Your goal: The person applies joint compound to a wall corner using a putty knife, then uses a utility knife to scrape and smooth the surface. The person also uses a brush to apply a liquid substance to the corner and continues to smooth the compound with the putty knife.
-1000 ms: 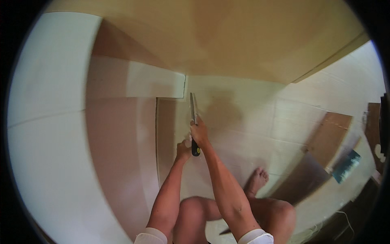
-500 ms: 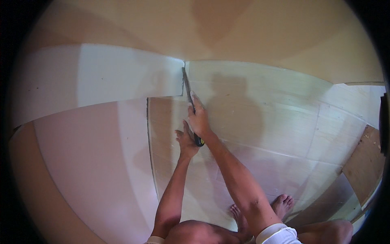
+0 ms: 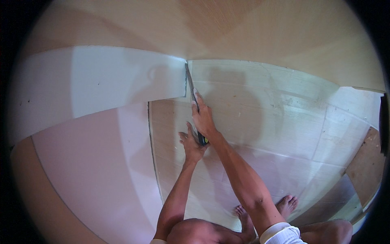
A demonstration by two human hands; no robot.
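The right hand (image 3: 204,118) is closed around a long flat-bladed scraper (image 3: 191,91), its forefinger stretched along the blade and its palm over the dark handle, where a bit of yellow shows. The blade points away from the person, its tip at the corner where the white board (image 3: 101,81) meets the pale floor sheet (image 3: 260,105), just beneath the wood-grain panel (image 3: 243,28). The left hand (image 3: 191,143) sits just beside the handle's butt end, fingers half curled and thumb raised, touching the right hand's heel; whether it grips the handle I cannot tell. Bare feet (image 3: 264,209) stand on the sheet near the lower edge.
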